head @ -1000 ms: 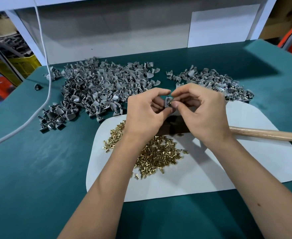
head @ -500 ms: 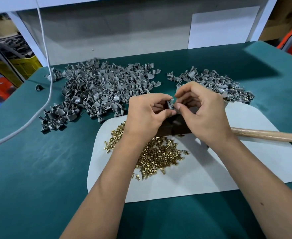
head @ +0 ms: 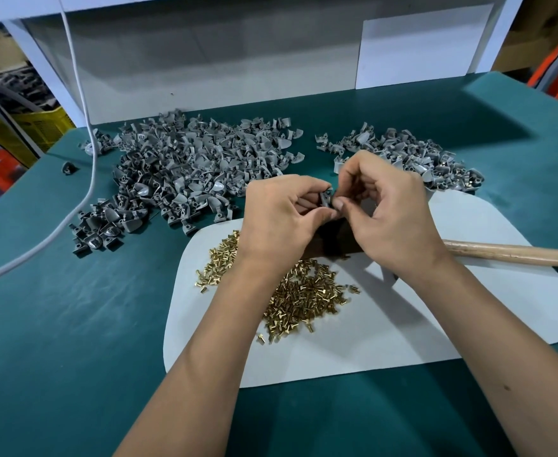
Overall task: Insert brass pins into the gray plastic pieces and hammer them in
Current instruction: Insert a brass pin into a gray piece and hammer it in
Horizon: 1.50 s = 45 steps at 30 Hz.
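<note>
My left hand [head: 280, 219] pinches 1 gray plastic piece [head: 325, 198] between thumb and fingers. My right hand [head: 386, 212] fingertips pinch at its edge; any pin there is hidden. Below lie the brass pins [head: 304, 295] on a white mat [head: 452, 311], with the hammer handle [head: 515, 253] to the right.

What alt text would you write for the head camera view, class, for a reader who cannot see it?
Two hands, left hand and right hand, pinch one gray piece between them above a white mat. Brass pins lie heaped on the mat, a hammer handle lies across it, and gray pieces are piled behind.
</note>
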### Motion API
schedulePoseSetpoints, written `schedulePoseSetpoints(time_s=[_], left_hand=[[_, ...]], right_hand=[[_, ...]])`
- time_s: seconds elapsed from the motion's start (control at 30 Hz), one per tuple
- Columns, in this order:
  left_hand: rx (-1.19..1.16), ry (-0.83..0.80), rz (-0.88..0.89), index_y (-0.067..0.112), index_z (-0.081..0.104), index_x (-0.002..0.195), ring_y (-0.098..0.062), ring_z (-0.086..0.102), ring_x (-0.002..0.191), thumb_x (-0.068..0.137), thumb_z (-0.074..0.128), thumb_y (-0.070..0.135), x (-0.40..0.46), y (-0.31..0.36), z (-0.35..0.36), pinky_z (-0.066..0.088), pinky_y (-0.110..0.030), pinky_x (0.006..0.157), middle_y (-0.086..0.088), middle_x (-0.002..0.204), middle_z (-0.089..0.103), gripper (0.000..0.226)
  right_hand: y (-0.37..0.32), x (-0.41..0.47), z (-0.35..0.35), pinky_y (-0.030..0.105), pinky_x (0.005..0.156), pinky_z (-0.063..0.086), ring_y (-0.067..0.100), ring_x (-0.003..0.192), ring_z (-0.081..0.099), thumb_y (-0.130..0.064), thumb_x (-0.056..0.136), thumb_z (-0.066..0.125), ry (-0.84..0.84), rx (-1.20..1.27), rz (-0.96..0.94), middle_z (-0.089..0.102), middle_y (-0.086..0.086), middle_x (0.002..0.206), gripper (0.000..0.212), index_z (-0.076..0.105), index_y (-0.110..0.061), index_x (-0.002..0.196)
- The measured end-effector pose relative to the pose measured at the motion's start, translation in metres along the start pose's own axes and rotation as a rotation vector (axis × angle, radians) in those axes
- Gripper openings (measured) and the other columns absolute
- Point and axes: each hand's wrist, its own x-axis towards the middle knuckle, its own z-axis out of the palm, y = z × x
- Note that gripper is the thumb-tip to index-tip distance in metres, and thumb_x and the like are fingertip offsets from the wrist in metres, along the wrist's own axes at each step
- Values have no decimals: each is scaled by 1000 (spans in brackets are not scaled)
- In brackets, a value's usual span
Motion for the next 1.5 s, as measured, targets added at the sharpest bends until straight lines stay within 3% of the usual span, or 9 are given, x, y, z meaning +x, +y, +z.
schedulePoseSetpoints(time_s=[0.13, 0.47, 0.7, 0.8, 0.87, 1.0, 1.1, 1.37, 1.5], left_hand=[[63, -7, 21, 8, 80, 97, -16, 74, 77, 73, 90, 10, 2, -2, -2, 63, -39, 73, -1, 86, 76, 26], [-178, 4, -93, 16, 80, 99, -14, 76, 78, 69, 93, 10, 1, 1, -7, 63, -28, 75, 3, 86, 79, 33], [-301, -29, -165, 4, 78, 104, -31, 77, 77, 77, 88, 13, 1, 0, -12, 64, -48, 77, -10, 85, 78, 30], [-326, -33, -157, 10, 80, 99, -29, 76, 71, 88, 80, 23, 1, 4, -11, 64, -45, 72, -7, 80, 78, 17], [-317, 19, -161, 12, 80, 102, -25, 77, 78, 84, 83, 25, 2, 6, -8, 63, -41, 77, -5, 87, 79, 23], [-348, 58, -129, 10, 77, 106, -18, 77, 90, 73, 89, 8, 1, 7, 0, 61, -34, 86, -5, 96, 79, 35], [-370, 79, -140, 5, 78, 102, -21, 77, 89, 77, 85, -2, -1, 9, 6, 62, -42, 87, -8, 94, 79, 27], [-467, 73, -206, 2, 78, 97, -17, 75, 74, 81, 78, -8, -1, 11, 8, 61, -28, 76, -12, 86, 78, 19], [-480, 47, -229, 3, 78, 94, -19, 76, 75, 81, 78, -9, -1, 12, 5, 62, -30, 76, -14, 85, 78, 17]], right_hand=[[1, -2, 3, 40, 69, 56, 16, 76, 65, 9, 81, 70, 5, 2, 3, 64, -2, 80, 26, 60, -14, 91], [4, -2, -2, 31, 83, 61, 9, 90, 72, -4, 87, 76, 22, -13, -17, 73, -7, 92, 18, 72, -13, 102], [1, 1, -5, 31, 79, 53, 11, 86, 65, -11, 90, 75, 43, -175, -146, 71, -2, 89, 5, 78, -10, 95], [1, 1, -3, 31, 75, 51, 13, 84, 61, -7, 91, 72, 53, -195, -134, 66, -1, 88, 4, 74, -8, 94], [1, 0, -1, 30, 75, 51, 14, 84, 61, -7, 93, 70, 90, -199, -106, 67, 0, 88, 4, 73, -6, 94], [2, 0, -1, 28, 72, 51, 15, 80, 62, -7, 93, 68, 171, -184, -54, 68, 2, 86, 5, 73, -6, 92], [3, 0, 0, 27, 70, 51, 15, 78, 62, -8, 93, 68, 183, -176, -26, 69, 2, 84, 6, 74, -6, 92], [0, -1, 1, 30, 72, 52, 17, 79, 64, -7, 93, 68, 167, -218, -49, 71, 4, 85, 6, 74, -5, 92], [-1, -2, 1, 26, 71, 51, 15, 76, 62, -6, 90, 69, 171, -244, -60, 70, 2, 83, 5, 74, -7, 89]])
